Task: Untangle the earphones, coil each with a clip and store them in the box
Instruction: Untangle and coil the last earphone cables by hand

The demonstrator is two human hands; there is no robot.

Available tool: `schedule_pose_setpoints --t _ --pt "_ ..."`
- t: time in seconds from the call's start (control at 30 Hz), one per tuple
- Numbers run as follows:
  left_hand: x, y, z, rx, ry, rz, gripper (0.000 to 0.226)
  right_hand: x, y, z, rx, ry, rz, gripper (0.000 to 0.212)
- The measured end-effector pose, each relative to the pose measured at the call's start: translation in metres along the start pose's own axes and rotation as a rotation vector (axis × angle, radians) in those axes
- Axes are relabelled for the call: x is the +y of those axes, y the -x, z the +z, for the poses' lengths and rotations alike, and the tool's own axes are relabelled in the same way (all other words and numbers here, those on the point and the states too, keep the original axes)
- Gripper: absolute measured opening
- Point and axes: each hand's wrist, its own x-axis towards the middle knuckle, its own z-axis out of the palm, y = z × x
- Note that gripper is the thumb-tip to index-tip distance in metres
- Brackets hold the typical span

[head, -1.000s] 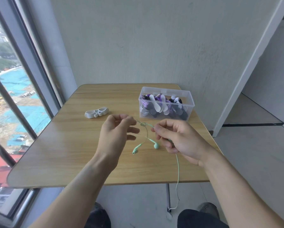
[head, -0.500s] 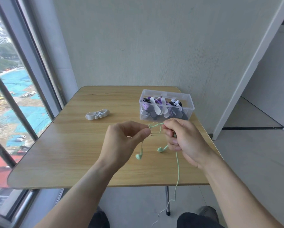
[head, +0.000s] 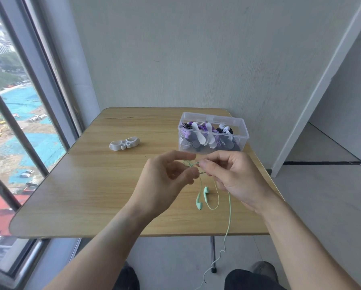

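Mint-green earphones [head: 202, 196] hang between my hands above the wooden table [head: 91, 185]. My left hand [head: 165, 185] pinches the thin cord at a small knot near its fingertips. My right hand [head: 231, 176] pinches the same knot from the other side. Two earbuds dangle just below, and the long cord drops past the table's front edge toward the floor. A white clip [head: 124, 143] lies on the table to the left. A clear plastic box [head: 213, 135] holding several coiled purple, white and black earphones stands behind my hands.
A wall runs behind the table and a large window with a metal frame [head: 39, 101] lies to the left. The table's leg [head: 213, 254] and my knees show below the front edge. An open doorway is at the right.
Both hands have stayed close together at the knot. The earbuds now hang lower and nearer each other, and the small loop between my fingertips has shrunk.
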Motion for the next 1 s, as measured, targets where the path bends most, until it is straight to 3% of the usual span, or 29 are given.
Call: schedule_pose_setpoints --t 0.23,0.57,0.77,0.9,1.0 --pt "-0.002 -0.003 -0.001 0.059 0.137 -0.035 0.008 0.002 0.0 0.003 0.004 0.021 0.001 0.008" --pt "-0.001 -0.003 0.0 0.032 0.139 -0.044 0.016 0.005 0.0 0.006 0.107 0.163 -0.105 0.006" --pt "-0.002 -0.005 0.002 0.137 0.218 -0.138 0.01 0.006 0.002 0.012 -0.012 0.255 -0.143 0.005" --pt "-0.002 -0.004 0.002 0.185 0.289 -0.167 0.008 0.006 0.003 0.018 0.006 0.202 -0.074 0.01" --pt "-0.001 -0.005 0.0 0.148 0.367 -0.208 0.015 0.003 0.003 0.021 -0.035 0.017 -0.01 0.014"
